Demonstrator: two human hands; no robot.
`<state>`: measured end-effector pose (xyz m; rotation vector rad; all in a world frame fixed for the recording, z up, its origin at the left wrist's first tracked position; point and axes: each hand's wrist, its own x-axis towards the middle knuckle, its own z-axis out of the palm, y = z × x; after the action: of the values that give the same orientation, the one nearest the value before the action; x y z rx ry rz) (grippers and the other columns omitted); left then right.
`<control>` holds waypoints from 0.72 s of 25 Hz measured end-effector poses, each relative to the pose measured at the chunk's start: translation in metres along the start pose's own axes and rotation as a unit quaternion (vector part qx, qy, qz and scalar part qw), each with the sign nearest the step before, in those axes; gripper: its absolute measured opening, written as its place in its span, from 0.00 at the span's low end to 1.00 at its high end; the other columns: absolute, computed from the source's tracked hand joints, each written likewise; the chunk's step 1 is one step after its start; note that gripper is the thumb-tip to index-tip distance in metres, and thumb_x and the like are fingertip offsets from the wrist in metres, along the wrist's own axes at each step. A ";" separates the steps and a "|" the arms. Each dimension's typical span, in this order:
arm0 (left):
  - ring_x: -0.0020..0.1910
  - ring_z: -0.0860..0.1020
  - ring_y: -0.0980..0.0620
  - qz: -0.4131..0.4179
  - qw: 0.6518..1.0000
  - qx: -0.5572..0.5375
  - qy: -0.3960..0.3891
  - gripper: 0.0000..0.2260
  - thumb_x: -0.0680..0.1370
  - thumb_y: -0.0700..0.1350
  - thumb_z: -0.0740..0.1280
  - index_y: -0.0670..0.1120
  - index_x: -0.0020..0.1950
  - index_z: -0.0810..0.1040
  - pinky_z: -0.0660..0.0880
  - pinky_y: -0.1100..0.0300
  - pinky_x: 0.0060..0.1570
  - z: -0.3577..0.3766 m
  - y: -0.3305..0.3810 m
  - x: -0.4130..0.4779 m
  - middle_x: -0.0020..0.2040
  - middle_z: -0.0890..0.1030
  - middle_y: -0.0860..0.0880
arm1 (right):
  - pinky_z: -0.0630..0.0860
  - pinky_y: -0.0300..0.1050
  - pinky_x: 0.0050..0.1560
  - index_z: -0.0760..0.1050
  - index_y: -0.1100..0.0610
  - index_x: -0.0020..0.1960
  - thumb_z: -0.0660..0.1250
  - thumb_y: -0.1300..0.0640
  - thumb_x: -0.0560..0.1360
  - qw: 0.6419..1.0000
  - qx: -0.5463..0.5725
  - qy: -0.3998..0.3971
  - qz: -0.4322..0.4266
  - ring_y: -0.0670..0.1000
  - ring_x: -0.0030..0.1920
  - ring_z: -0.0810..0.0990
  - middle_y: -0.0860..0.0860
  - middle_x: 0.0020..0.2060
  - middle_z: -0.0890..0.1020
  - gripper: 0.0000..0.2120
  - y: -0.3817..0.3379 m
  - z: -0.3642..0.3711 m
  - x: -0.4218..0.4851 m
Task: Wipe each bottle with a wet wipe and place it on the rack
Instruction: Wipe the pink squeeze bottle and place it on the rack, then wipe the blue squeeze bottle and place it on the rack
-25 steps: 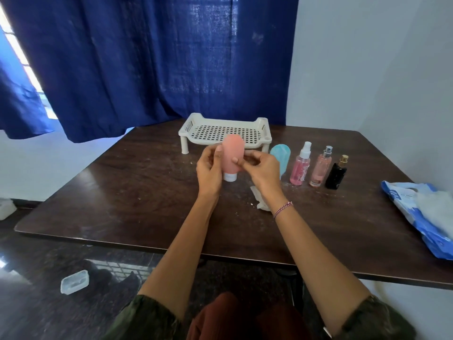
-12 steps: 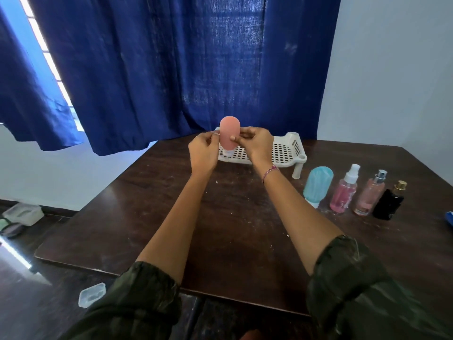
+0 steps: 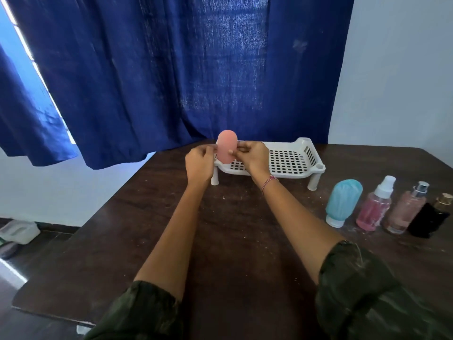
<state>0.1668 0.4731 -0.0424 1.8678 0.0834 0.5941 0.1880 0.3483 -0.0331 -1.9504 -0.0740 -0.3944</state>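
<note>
A pink squeeze bottle (image 3: 226,148) stands upright at the left end of the white perforated rack (image 3: 289,159). My left hand (image 3: 199,165) pinches its left side and my right hand (image 3: 252,157) pinches its right side. Its base is hidden behind my hands, so I cannot tell whether it rests on the rack. To the right on the table stand a light blue squeeze bottle (image 3: 343,202), a pink spray bottle (image 3: 375,208), a pale pink perfume bottle (image 3: 405,211) and a black bottle (image 3: 430,218). No wet wipe is in view.
The dark wooden table (image 3: 232,241) reaches the blue curtain (image 3: 171,69) at the back. A white wall (image 3: 397,69) stands at the right. Pale containers (image 3: 17,233) lie on the floor at the left.
Both hands carried the pink bottle away from me, from above the table's middle to the rack's left end. The view shifted left, and the wipe and wipe packet left the frame.
</note>
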 end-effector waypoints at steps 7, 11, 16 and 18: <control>0.46 0.76 0.54 -0.019 0.999 -0.001 0.045 0.13 0.79 0.41 0.59 0.40 0.52 0.82 0.71 0.61 0.49 -0.001 0.006 -0.005 0.52 0.82 0.43 | 0.72 0.39 0.56 0.75 0.62 0.62 0.73 0.59 0.69 1.000 -0.020 -0.011 0.013 0.51 0.54 0.80 0.55 0.54 0.82 0.22 -0.001 0.001 0.001; 0.54 0.77 0.50 0.015 0.994 0.004 0.107 0.12 0.79 0.42 0.60 0.41 0.57 0.80 0.72 0.59 0.57 -0.007 0.020 -0.014 0.57 0.80 0.44 | 0.73 0.41 0.59 0.73 0.62 0.63 0.73 0.60 0.70 1.000 -0.004 0.018 0.014 0.50 0.54 0.80 0.55 0.55 0.81 0.24 -0.013 -0.020 -0.008; 0.56 0.76 0.52 0.070 0.992 -0.029 0.100 0.12 0.79 0.42 0.61 0.43 0.58 0.80 0.72 0.59 0.59 0.011 0.055 -0.053 0.56 0.80 0.47 | 0.76 0.36 0.55 0.75 0.62 0.60 0.73 0.60 0.70 0.995 0.039 0.065 -0.060 0.47 0.49 0.80 0.53 0.50 0.82 0.20 -0.037 -0.077 -0.048; 0.55 0.76 0.54 0.083 0.993 -0.043 0.071 0.12 0.79 0.42 0.61 0.43 0.58 0.80 0.71 0.62 0.57 0.024 0.068 -0.079 0.56 0.80 0.47 | 0.74 0.27 0.49 0.78 0.60 0.58 0.72 0.60 0.70 0.991 0.021 0.084 -0.098 0.44 0.46 0.80 0.50 0.48 0.82 0.17 -0.043 -0.104 -0.070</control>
<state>0.0936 0.3999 -0.0153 1.7589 -0.0056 0.8325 0.0872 0.2803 0.0200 -1.8670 -0.1653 -0.6802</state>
